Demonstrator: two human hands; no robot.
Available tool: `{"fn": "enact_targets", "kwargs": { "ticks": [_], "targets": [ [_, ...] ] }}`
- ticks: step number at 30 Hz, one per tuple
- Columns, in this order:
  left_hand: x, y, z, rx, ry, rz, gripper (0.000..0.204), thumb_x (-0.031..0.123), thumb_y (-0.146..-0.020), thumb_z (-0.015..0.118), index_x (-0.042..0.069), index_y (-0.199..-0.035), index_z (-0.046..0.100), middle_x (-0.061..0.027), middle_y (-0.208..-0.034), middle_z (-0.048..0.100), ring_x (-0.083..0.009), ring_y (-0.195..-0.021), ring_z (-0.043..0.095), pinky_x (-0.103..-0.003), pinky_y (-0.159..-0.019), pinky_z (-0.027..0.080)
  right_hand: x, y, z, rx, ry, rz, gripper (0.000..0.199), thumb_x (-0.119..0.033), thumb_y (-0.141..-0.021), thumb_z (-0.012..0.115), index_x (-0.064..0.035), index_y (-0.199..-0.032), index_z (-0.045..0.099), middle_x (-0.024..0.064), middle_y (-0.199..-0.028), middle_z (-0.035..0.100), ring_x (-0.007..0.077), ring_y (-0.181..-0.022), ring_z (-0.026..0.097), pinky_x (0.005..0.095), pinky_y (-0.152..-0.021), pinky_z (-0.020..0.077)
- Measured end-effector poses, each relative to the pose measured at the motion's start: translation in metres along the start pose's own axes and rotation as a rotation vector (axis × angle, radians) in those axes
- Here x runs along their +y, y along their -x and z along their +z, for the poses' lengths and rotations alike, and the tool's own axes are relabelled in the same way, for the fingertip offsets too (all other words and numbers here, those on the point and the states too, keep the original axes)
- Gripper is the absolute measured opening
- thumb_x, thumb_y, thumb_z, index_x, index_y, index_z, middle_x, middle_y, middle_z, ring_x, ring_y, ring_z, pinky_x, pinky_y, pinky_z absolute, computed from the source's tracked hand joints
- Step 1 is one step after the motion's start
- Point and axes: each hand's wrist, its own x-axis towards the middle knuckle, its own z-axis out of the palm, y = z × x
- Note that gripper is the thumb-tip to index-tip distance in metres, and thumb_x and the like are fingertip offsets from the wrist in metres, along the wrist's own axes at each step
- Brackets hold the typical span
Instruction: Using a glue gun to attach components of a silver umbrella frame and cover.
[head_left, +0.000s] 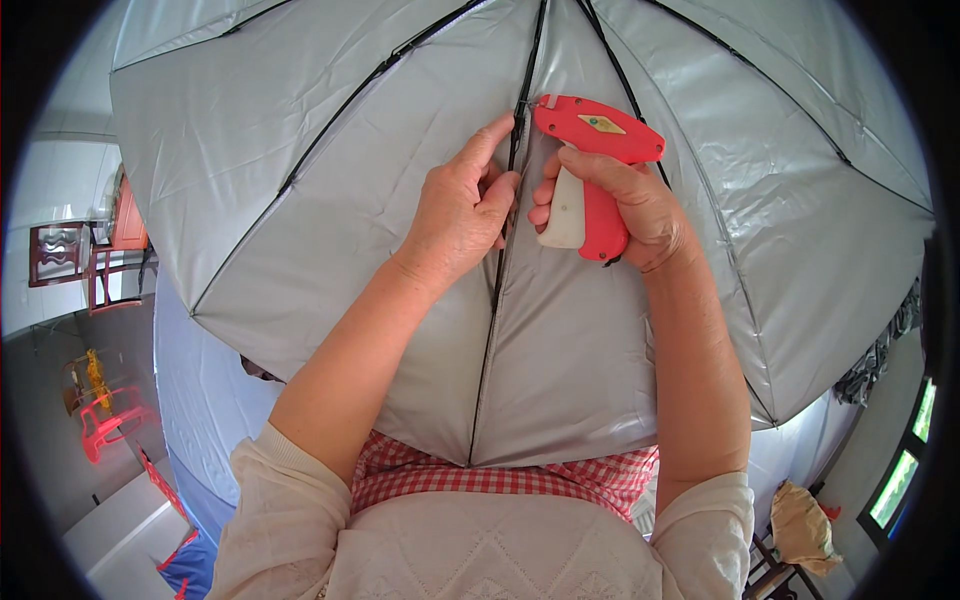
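Observation:
An open umbrella [400, 240] with a silver-grey underside and thin black ribs fills the middle of the view, spread over my lap. My right hand [640, 200] is wrapped round the handle of a red tagging gun [600, 130] with a white trigger. The gun's nose points left and meets a black umbrella rib [519, 125] near its joint. My left hand [462, 195] is at that same rib, index finger and thumb pinching it and the fabric seam just below the gun's tip. The other left fingers are curled and partly hidden.
A red-and-white checked cloth [440, 475] lies under the umbrella's near edge. Pale blue fabric [205, 390] spreads at the left. Beyond it stand a dark wooden chair [100, 265] and a red plastic chair [110, 420]. A brown paper-like bag [803, 527] sits lower right, near a window [900, 470].

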Motion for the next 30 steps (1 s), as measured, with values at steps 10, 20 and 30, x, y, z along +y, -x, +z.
{"fn": "enact_targets", "kwargs": {
  "ticks": [10,20,30],
  "targets": [
    [-0.012,0.002,0.011,0.091,-0.122,0.01,0.041,0.003,-0.091,0.055,0.005,-0.131,0.048,-0.0084,-0.071,0.059,-0.0184,-0.058,0.059,-0.035,-0.051,0.051,0.0,-0.001,-0.002,-0.026,0.128,-0.027,0.028,-0.027,-0.088,0.066,-0.0003,-0.096,0.062,0.0132,-0.089,0.068,0.0246,-0.071,0.067,0.0384,-0.065,0.0568],
    [-0.044,0.076,0.021,0.068,-0.94,0.096,0.018,0.016,-0.088,0.059,0.0,-0.091,0.05,-0.0213,-0.069,0.063,-0.042,-0.069,0.063,-0.049,-0.062,0.05,0.102,0.115,0.04,0.178,-0.195,0.206,0.027,-0.022,-0.092,0.06,0.0031,-0.102,0.057,0.0189,-0.087,0.067,0.0313,-0.08,0.068,0.0433,-0.073,0.0562],
    [-0.046,0.104,0.018,0.175,-0.253,-0.075,0.019,0.006,-0.086,0.059,0.0,-0.099,0.046,-0.0197,-0.082,0.063,-0.0402,-0.077,0.063,-0.047,-0.069,0.049,0.115,0.11,0.046,0.204,-0.2,0.097,0.026,-0.02,-0.09,0.062,0.0028,-0.101,0.059,0.0186,-0.087,0.066,0.0316,-0.079,0.069,0.042,-0.069,0.0571]
  ]
}}
